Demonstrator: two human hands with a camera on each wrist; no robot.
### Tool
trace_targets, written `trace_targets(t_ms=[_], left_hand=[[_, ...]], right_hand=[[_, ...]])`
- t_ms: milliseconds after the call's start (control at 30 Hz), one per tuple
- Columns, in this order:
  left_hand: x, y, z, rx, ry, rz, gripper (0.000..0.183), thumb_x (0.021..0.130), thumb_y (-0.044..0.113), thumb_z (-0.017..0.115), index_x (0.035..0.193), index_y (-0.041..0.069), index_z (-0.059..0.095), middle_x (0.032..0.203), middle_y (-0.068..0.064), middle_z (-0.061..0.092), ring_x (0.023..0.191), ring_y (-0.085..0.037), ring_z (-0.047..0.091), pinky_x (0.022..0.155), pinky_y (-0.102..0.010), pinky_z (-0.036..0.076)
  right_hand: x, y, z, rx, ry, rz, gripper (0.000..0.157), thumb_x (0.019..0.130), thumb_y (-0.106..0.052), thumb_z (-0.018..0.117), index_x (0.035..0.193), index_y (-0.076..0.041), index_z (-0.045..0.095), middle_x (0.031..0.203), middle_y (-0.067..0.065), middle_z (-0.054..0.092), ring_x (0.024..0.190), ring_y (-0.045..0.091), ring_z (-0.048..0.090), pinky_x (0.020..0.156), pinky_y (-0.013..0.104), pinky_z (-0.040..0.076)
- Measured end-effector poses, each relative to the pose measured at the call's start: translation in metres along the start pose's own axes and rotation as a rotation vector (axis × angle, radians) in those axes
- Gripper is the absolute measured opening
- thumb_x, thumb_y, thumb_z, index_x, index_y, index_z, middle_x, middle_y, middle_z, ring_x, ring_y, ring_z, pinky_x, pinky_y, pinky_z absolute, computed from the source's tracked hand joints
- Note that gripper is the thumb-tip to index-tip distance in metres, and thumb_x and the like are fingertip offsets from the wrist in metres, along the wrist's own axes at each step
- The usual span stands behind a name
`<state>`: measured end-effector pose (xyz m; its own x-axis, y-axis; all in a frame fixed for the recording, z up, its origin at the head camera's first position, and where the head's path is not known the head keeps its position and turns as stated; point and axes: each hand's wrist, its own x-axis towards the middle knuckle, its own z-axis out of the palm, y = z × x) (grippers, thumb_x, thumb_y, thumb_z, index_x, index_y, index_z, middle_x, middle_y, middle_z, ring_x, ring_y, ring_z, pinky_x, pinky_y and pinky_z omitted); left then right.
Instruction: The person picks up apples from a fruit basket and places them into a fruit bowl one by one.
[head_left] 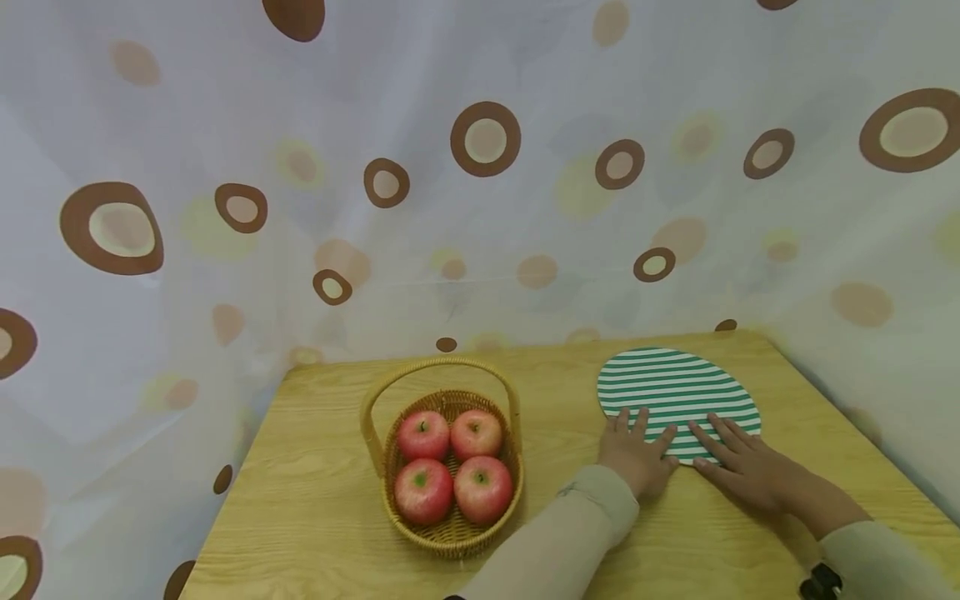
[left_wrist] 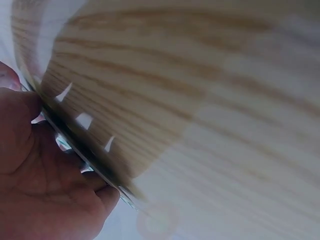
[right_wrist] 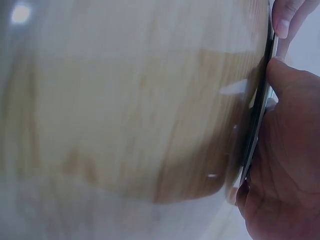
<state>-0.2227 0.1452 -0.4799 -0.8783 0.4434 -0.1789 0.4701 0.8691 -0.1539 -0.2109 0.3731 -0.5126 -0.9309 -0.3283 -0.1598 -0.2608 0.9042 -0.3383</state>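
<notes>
A round placemat (head_left: pixel 667 385) with green and white stripes lies flat at the right of the wooden table. My left hand (head_left: pixel 636 454) rests on its near left edge, fingers spread and fairly straight. On the near right edge lies my right hand (head_left: pixel 746 471), its fingers also spread over the stripes. The two thumbs come near each other at the mat's front. From the side, the left wrist view shows my left hand (left_wrist: pixel 50 185) along the thin mat edge (left_wrist: pixel 82 147). My right hand (right_wrist: pixel 290 155) touches that edge in the right wrist view.
A wicker basket (head_left: pixel 452 548) with a tall arched handle stands left of the hands, holding several red apples (head_left: pixel 423 492). The wooden table (head_left: pixel 315 475) runs back to a spotted curtain (head_left: pixel 420 250), which also hangs along both sides.
</notes>
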Motion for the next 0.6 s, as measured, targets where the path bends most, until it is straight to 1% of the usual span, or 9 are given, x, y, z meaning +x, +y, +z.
trace_targets(t_ms=[67,167,267,467,567,600], left_hand=[[-0.002,-0.002,0.003,-0.011,0.006,-0.003,0.055,0.109,0.068,0.023,0.163,0.061,0.012,0.178,0.019,0.013,0.166,-0.014,0.018,0.134,-0.034,0.022],[-0.003,-0.006,0.007,-0.028,-0.008,-0.008,0.055,0.11,0.067,0.023,0.163,0.06,0.01,0.178,0.018,0.012,0.166,-0.015,0.016,0.134,-0.035,0.021],[-0.004,-0.01,0.011,-0.053,-0.015,-0.014,0.056,0.11,0.066,0.026,0.163,0.06,0.012,0.178,0.017,0.014,0.166,-0.016,0.017,0.134,-0.036,0.021],[-0.004,-0.014,0.023,-0.051,-0.061,-0.013,0.057,0.11,0.066,0.025,0.163,0.06,0.004,0.179,0.017,0.007,0.167,-0.017,0.01,0.135,-0.039,0.019],[-0.007,-0.016,0.026,-0.06,-0.081,-0.022,0.057,0.11,0.065,0.026,0.163,0.061,0.004,0.179,0.016,0.006,0.168,-0.018,0.009,0.135,-0.04,0.018],[-0.01,-0.017,0.025,-0.057,-0.087,-0.024,0.058,0.11,0.065,0.026,0.163,0.06,0.003,0.179,0.016,0.006,0.168,-0.018,0.009,0.135,-0.04,0.018]], right_hand=[[0.0,-0.004,0.001,-0.001,0.002,-0.004,0.074,0.112,-0.049,0.046,0.172,-0.018,0.015,0.172,0.037,0.012,0.156,0.063,0.009,0.116,0.087,0.007],[0.001,-0.011,0.002,0.0,0.001,-0.015,0.074,0.112,-0.049,0.046,0.172,-0.016,0.018,0.172,0.037,0.013,0.156,0.063,0.01,0.116,0.086,0.007],[0.002,-0.018,0.003,-0.013,-0.001,-0.032,0.073,0.112,-0.05,0.046,0.171,-0.016,0.02,0.172,0.037,0.014,0.156,0.063,0.012,0.117,0.086,0.009],[-0.001,-0.033,0.006,-0.047,0.009,-0.05,0.072,0.113,-0.049,0.045,0.172,-0.016,0.019,0.171,0.037,0.017,0.155,0.064,0.016,0.116,0.086,0.014],[-0.003,-0.041,0.008,-0.061,0.014,-0.063,0.07,0.113,-0.048,0.044,0.171,-0.015,0.021,0.171,0.037,0.018,0.154,0.064,0.019,0.116,0.085,0.017],[-0.004,-0.044,0.009,-0.061,0.015,-0.064,0.07,0.113,-0.048,0.044,0.171,-0.015,0.021,0.171,0.037,0.019,0.154,0.064,0.019,0.117,0.085,0.017]])
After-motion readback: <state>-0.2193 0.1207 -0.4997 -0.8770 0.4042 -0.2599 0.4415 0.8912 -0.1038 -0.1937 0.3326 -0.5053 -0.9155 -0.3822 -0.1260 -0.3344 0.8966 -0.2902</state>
